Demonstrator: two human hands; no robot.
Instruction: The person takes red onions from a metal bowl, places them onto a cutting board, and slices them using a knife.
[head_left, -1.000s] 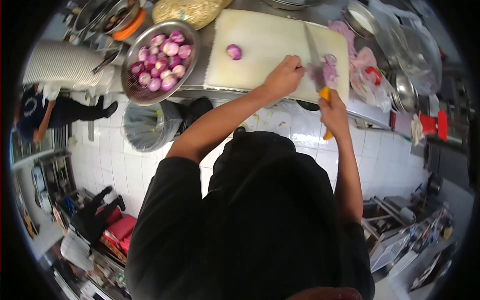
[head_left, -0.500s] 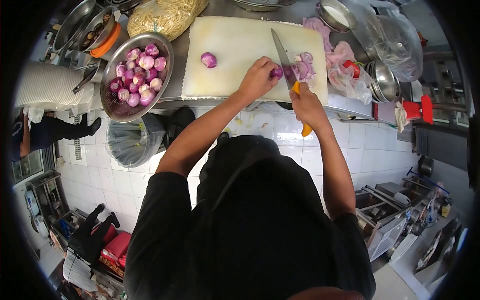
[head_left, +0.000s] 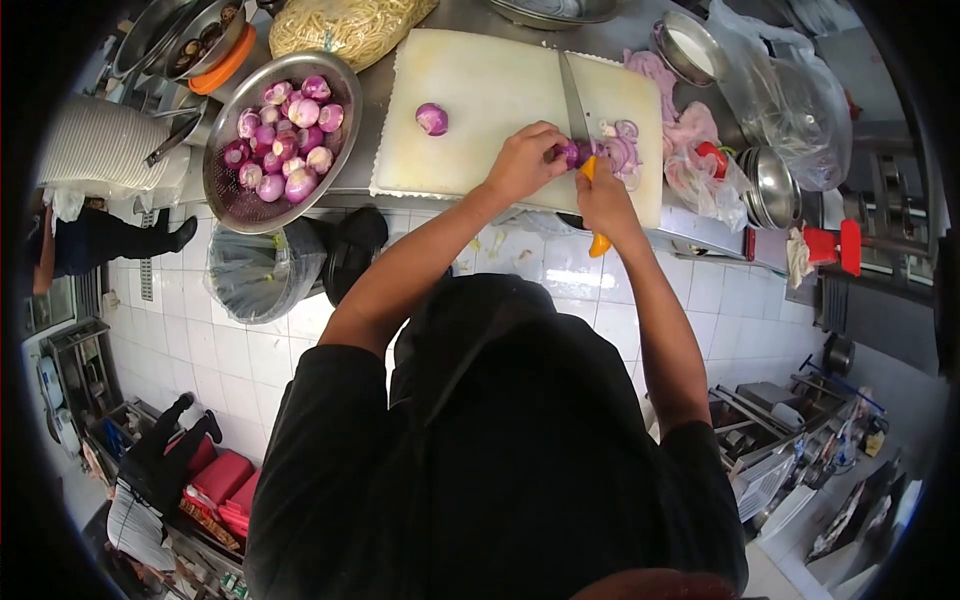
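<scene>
On the white cutting board, my left hand is closed on a purple onion, its fingers hiding part of it. My right hand grips the yellow handle of a knife, whose blade points away from me and stands just right of the onion. Purple onion slices lie in a loose pile to the right of the blade. A whole peeled onion rests on the board's left part. Left of the board, a perforated metal colander holds several more peeled onions.
A bag of noodles lies behind the colander. Pink cloths, plastic bags and stacked metal bowls crowd the right side. Below the counter stands a lined bin. Two other people's legs show at the left.
The knife has shifted a little left relative to the slices, toward my left hand, and stands more upright in view. The whole view has moved slightly.
</scene>
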